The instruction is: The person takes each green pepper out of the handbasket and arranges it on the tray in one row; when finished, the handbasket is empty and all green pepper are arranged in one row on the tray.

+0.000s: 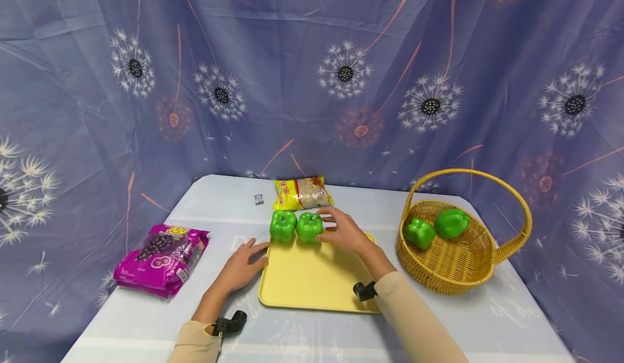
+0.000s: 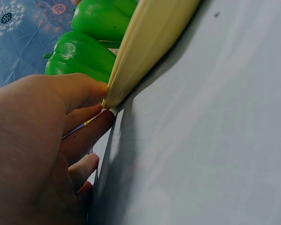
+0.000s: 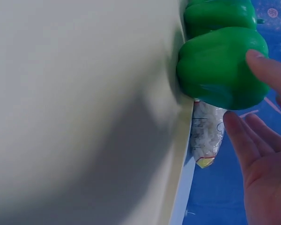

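Two glossy green bell peppers stand side by side at the far left of a yellow tray [image 1: 312,282]. My right hand [image 1: 343,232] is at the right-hand bell pepper [image 1: 309,228], fingers and thumb spread around its side. In the right wrist view, the thumb [image 3: 267,70] overlaps this pepper and the fingertips are right at its edge. The left-hand bell pepper [image 1: 283,226] is right beside it. My left hand [image 1: 242,266] pinches the tray's left rim; the left wrist view shows the thumb [image 2: 86,91] on top and fingers beneath.
A wicker basket [image 1: 450,276] with a tall handle holds two more green peppers [image 1: 451,223] on the right. Behind the tray lies a yellow-and-clear food bag [image 1: 303,193], near a small wrapped packet [image 1: 259,199]. A purple grape-printed bag [image 1: 163,259] lies at the left.
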Motion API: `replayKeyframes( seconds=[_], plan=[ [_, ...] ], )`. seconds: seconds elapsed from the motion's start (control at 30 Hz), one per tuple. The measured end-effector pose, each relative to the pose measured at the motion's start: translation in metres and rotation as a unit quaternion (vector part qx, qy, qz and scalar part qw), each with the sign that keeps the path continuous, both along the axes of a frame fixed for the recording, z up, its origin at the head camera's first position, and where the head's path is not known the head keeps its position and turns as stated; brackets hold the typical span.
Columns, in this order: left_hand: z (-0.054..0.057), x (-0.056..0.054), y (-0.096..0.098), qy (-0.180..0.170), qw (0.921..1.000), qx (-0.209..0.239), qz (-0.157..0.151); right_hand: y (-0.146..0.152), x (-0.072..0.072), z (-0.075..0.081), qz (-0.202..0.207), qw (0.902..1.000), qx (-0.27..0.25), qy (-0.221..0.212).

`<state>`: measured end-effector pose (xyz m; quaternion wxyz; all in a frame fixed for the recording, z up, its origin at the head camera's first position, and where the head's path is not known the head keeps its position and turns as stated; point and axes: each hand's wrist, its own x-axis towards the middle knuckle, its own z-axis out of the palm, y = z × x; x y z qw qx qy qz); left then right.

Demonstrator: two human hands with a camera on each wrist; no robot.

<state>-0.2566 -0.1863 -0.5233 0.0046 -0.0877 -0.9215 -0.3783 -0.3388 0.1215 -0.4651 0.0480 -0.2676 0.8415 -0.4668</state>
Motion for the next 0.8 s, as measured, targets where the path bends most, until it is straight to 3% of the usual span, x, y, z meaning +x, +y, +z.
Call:
replayKeyframes(
  seconds=[0.2, 0.43, 0.8],
  plan=[
    [0.000, 0.000, 0.000, 0.001, 1.0000, 0.002, 0.000, 0.010, 0.003, 0.009, -0.016, 0.9997, -0.005, 0.020],
    [-0.001, -0.001, 0.000, 0.004, 1.0000, 0.002, -0.001, 0.023, 0.005, 0.019, -0.037, 0.9977, 0.029, 0.050],
    [-0.002, 0.000, 0.000, 0.001, 1.0000, -0.005, 0.002, 0.055, 0.012, 0.039, -0.037, 0.9928, 0.048, 0.103]
  ],
)
